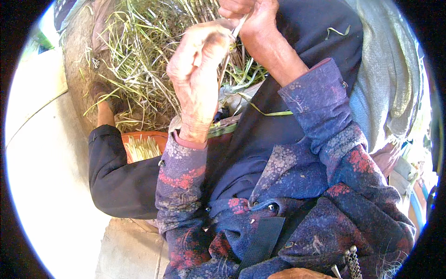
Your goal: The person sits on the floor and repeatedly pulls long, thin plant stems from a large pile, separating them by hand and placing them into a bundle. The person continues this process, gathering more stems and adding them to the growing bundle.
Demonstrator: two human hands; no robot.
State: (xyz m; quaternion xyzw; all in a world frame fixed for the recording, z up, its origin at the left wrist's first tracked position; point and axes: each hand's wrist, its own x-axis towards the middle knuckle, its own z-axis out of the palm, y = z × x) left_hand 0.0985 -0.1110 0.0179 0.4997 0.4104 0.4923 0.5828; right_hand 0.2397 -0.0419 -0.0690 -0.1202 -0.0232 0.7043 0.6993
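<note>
Both of my hands are raised close together at the top of the head view. My left hand [200, 66] has its fingers curled around a thin plant stalk [225, 66], which hangs down past the palm. My right hand [256, 19] pinches a pale strip at the upper end of the stalk, touching the left fingertips; the frame's top edge cuts part of it off. Below and behind the hands lies a heap of green and dry stalks and leaves [139, 59]. An orange container [162, 137] by my left leg holds several pale, trimmed stalks [143, 148].
My dark-trousered legs [118, 185] spread around the heap. A grey-white woven cloth [386, 80] drapes at the right. Loose leaf bits [338, 33] lie on my right leg. Bare brown ground [75, 52] shows at upper left, beside a brightly lit pale floor [41, 157].
</note>
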